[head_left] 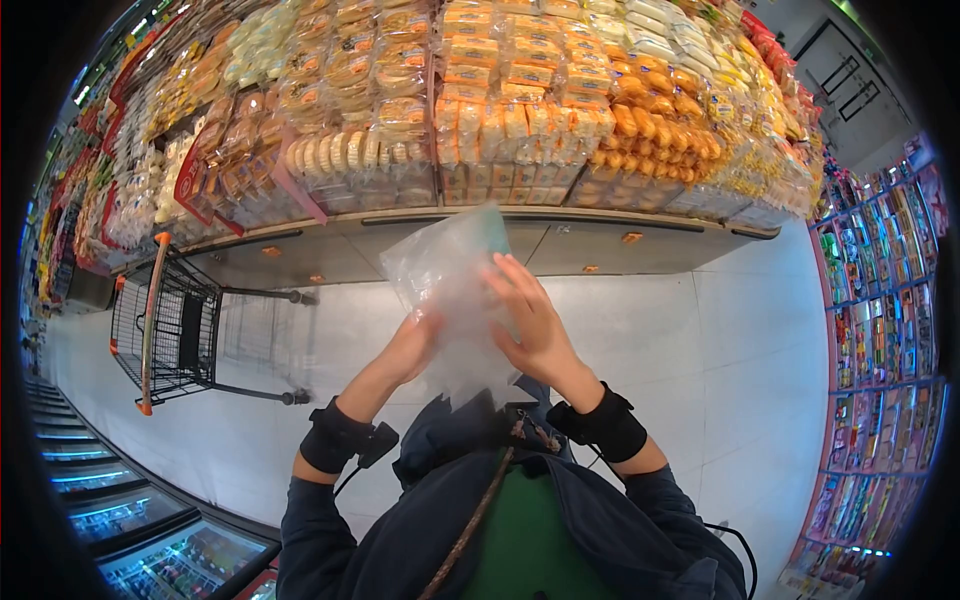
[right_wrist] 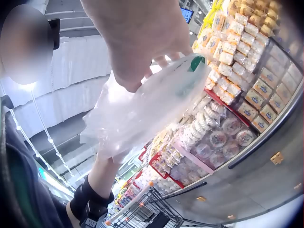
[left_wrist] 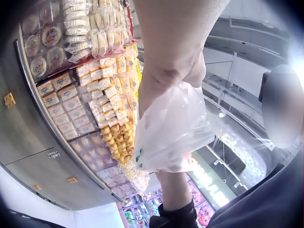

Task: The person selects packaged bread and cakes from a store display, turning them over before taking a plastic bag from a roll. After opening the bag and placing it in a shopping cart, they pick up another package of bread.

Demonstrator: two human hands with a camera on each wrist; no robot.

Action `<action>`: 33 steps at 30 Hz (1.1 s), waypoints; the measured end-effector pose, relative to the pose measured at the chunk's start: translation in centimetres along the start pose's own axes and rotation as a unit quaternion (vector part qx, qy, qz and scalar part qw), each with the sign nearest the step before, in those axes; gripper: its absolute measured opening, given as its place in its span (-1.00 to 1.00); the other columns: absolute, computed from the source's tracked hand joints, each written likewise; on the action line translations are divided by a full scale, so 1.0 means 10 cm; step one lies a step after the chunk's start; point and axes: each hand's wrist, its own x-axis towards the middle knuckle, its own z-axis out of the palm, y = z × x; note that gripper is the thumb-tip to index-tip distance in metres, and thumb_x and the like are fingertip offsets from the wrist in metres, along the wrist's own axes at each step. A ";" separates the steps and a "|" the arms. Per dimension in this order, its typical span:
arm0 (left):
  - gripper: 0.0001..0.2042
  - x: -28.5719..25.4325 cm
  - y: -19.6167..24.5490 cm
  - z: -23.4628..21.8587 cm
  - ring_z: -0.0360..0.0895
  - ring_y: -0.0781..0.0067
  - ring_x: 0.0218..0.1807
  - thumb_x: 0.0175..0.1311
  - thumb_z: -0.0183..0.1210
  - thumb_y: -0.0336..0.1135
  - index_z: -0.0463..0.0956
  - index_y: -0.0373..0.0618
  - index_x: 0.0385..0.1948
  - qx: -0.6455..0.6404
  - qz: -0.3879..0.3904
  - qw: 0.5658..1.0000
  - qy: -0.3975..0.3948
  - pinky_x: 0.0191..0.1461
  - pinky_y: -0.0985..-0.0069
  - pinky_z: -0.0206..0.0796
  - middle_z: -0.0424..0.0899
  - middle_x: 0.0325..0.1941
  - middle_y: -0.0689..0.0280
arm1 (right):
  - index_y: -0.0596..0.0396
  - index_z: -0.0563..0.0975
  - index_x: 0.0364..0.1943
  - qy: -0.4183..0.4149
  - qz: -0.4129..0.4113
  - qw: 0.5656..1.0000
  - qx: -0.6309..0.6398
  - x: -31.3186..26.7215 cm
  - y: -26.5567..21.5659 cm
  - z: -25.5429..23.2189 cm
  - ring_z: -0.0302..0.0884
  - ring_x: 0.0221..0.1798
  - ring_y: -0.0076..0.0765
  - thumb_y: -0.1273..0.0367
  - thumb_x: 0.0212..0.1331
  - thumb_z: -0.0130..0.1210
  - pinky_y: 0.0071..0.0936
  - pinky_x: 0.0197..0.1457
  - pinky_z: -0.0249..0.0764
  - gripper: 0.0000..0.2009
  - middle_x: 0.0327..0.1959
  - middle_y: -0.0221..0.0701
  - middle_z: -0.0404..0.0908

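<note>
A translucent white plastic bag (head_left: pixel 450 270) with a green print spans both hands in front of the body. It looks thin and crumpled, with its lower part blurred in the head view. The left hand (head_left: pixel 412 345) grips the bag's left side, its fingertips partly hidden by the film. On the other side, the right hand (head_left: pixel 537 325) holds the bag between thumb and fingers, the fingers spread along its edge. Several fingertips (right_wrist: pixel 161 61) show past the bag in the right wrist view. No contents stand out inside the bag.
A long display counter (head_left: pixel 350 255) piled with packaged breads and cakes (head_left: pixel 520 130) stretches ahead. A black shopping cart (head_left: pixel 190 325) with orange trim stands at left on the pale floor (head_left: pixel 640 340). Freezers (head_left: pixel 130 515) line the lower left; packed shelves (head_left: pixel 880 330) stand at right.
</note>
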 end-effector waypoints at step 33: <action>-0.29 -0.06 -0.09 0.22 0.03 0.30 0.31 0.21 -0.03 0.06 -0.14 -0.12 0.26 -0.061 -0.069 0.994 0.052 0.29 0.34 -0.03 0.07 0.28 0.20 | -0.29 0.18 0.22 -0.026 -0.097 0.985 -0.140 0.01 -0.08 0.31 -0.22 0.34 0.13 0.05 0.06 -0.07 0.18 0.26 -0.19 -0.44 0.32 -0.21 -0.08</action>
